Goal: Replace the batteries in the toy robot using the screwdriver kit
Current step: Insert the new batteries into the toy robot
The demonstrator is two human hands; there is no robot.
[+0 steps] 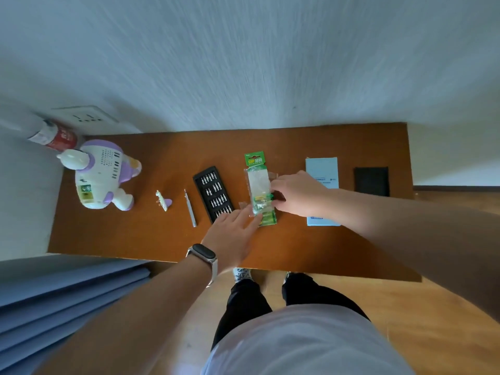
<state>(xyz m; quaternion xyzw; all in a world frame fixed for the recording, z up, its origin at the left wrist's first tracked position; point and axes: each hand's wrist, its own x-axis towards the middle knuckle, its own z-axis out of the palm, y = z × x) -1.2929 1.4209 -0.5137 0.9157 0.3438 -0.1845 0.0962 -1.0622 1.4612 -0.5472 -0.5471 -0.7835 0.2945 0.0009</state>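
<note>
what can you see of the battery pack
The battery pack is a green card under a clear plastic blister, lying flat on the wooden table between the black bit tray and a blue booklet. The left hand presses its near end with straight fingers; the right hand pinches its right edge.

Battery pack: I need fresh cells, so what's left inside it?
Green cells show low in the pack; its top looks empty. Right hand and left hand cover its edges, so no count.
</note>
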